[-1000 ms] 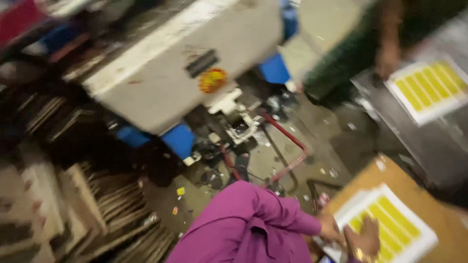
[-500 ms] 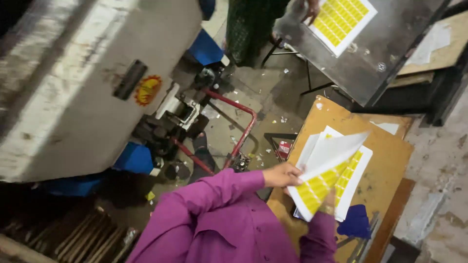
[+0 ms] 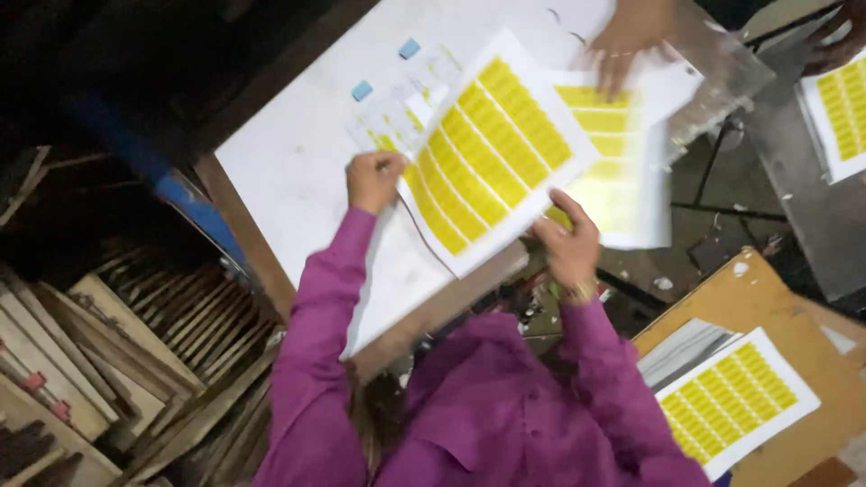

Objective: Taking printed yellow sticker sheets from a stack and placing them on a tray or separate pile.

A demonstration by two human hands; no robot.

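Observation:
My left hand (image 3: 374,179) grips the left edge of a white sheet printed with rows of yellow labels (image 3: 494,149). At the sheet's lower right edge, my right hand (image 3: 568,242) holds it from beneath. The sheet is tilted and lifted above a white table top (image 3: 289,171). Both my arms are in purple sleeves. Another person's hand (image 3: 630,38) presses on a second yellow-label sheet (image 3: 622,153) lying just beyond mine, partly under it.
A stack of similar label sheets (image 3: 732,397) lies on a brown board (image 3: 767,289) at the lower right. At the top right, another hand (image 3: 834,41) rests by a further label sheet (image 3: 839,104). Wooden frames (image 3: 126,334) stand stacked at the lower left.
The view has swung from the brown board to the white table. My hands, earlier at the stack on the board, now hold one label sheet up over the table.

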